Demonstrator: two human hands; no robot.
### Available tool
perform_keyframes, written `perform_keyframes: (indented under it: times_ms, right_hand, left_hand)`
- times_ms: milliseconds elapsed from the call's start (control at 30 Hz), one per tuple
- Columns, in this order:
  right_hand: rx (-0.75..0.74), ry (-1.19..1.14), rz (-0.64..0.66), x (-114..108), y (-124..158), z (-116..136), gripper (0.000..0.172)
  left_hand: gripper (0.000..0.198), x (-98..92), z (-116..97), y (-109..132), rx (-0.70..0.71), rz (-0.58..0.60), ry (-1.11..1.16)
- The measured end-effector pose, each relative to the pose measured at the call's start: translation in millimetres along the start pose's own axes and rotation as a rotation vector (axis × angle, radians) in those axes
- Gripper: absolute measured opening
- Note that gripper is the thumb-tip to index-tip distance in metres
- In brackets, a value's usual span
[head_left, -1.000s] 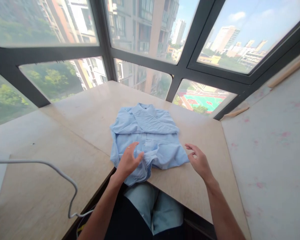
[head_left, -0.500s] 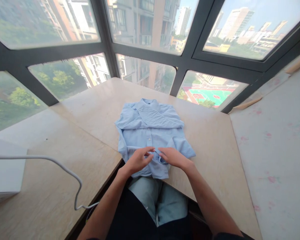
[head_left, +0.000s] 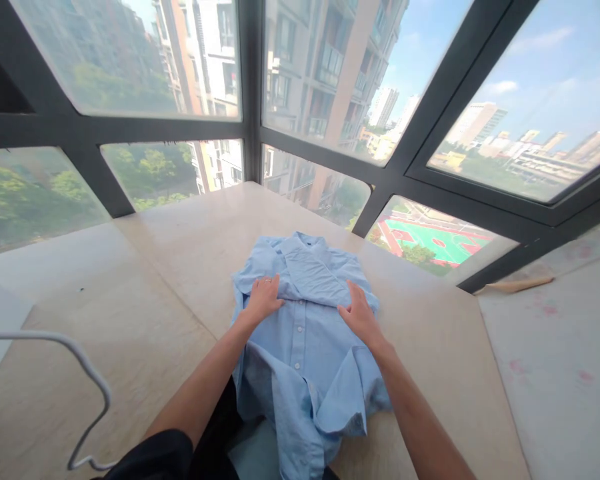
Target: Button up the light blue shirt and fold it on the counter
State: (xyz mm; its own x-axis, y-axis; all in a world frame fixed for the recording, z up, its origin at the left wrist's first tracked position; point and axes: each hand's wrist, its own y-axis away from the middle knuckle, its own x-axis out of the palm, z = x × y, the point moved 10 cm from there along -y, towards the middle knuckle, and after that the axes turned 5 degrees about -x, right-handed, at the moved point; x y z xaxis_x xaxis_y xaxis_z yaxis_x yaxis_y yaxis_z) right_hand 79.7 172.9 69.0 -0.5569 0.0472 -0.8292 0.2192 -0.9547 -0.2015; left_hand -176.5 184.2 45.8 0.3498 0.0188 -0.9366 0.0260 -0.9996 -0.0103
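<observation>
A light blue button-up shirt (head_left: 325, 333) lies front up on the stone-like sill, its collar toward the window. Its sleeves are folded across the chest, and the lower hem hangs rumpled over the near edge toward my lap. My left hand (head_left: 264, 298) rests on the left end of the folded sleeves, fingers stretched out, a ring on one finger. On the right end lies my right hand (head_left: 359, 313), thumb apart from the fingers. Both palms face down on the cloth, so what is under them is hidden.
The pale sill (head_left: 180, 267) spreads to both sides, with a seam on the left. A white cable (head_left: 93, 373) curves at the left beside a white box (head_left: 0, 320). Dark window frames (head_left: 253, 133) stand behind. A papered wall (head_left: 555, 373) bounds the right.
Both hands have moved from the shirt's lower front up to the folded sleeves and spread apart. The lower shirt now hangs nearer my lap. The camera view has tilted up.
</observation>
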Motion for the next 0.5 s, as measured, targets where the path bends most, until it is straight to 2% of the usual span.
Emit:
perform_keyframes:
  times_ms: [100,167,233,300,367,433,467,500]
  right_hand:
    - [0.091,0.205,0.118,20,-21,-13,0.081]
    - [0.106,0.246,0.211,33,-27,-16,0.065]
    - [0.074,0.206,0.209,34,-32,-17,0.041]
    - [0.062,0.058,0.082,16,-37,-28,0.028]
    - [0.171,-0.235,-0.168,-20,-34,-63,0.023]
    - [0.356,-0.46,-0.441,-57,-18,-114,0.028]
    - [0.415,-0.498,-0.521,-72,-9,-134,0.029]
    - [0.426,-0.513,-0.469,-77,-7,-145,0.032]
  left_hand:
    - [0.029,-2.8,4,-11,0.004,0.013,0.031]
    - [0.023,-9.7,8,-14,0.005,-0.004,0.052]
    - [0.025,-22.1,18,-16,-0.003,-0.044,0.105]
    - [0.024,-44.9,40,-18,-0.055,-0.154,0.24]
    - [0.022,-75.2,80,-16,-0.204,-0.362,0.456]
    - [0.022,-98.4,135,1,-0.472,-0.626,0.692]
    - [0.024,-103.0,159,15,-0.619,-0.744,0.803]
    - [0.029,-104.9,175,28,-0.723,-0.833,0.899]
